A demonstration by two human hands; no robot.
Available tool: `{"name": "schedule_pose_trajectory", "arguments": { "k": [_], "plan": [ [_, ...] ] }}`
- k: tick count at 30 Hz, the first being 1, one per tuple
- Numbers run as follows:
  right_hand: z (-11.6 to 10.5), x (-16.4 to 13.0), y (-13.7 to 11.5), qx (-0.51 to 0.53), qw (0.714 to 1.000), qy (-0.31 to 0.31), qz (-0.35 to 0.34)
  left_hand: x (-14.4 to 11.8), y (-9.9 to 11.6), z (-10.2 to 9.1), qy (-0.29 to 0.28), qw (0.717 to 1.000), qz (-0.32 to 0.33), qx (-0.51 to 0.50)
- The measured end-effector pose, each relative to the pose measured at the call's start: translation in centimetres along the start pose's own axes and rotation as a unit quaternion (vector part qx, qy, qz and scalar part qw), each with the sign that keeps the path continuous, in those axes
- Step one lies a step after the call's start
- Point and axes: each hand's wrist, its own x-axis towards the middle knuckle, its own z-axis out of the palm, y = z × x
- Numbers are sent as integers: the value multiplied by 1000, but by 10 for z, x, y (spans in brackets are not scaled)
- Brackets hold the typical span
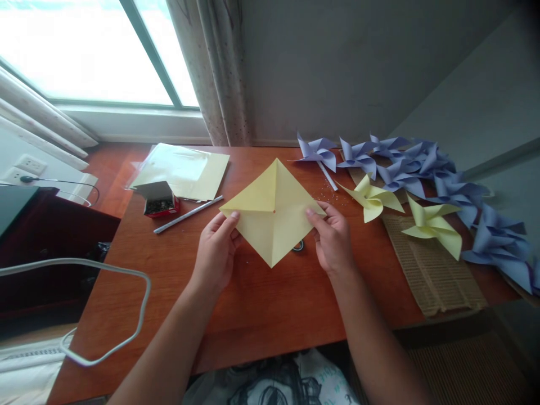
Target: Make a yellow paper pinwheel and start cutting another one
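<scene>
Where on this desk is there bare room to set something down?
Bare wood shows on the desk near the front edge, below the yellow paper held by left hand and right hand. The right side is crowded with pinwheels and cardboard.

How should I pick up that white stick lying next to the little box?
Probably pinch the white stick around its middle, coming straight down from above. It lies flat on the wooden table, thin and long, so a middle grip should keep it level. Its far end lies close beside the small box; the middle looks clear on both sides.
</scene>
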Motion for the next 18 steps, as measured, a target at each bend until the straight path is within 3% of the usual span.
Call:
{"name": "schedule_pose_trajectory", "arguments": {
  "k": [7,13,18],
  "plan": [
    [0,-2,-3,-27,999,-33,-3,3,2,3,39,998,-12,-52],
    [0,-2,-2,-49,996,-59,41,5,4,3,52,994,-29,-90],
    [-1,-1,-3,-46,996,-51,55,3,1,3,17,996,0,-85]
  ]
}}
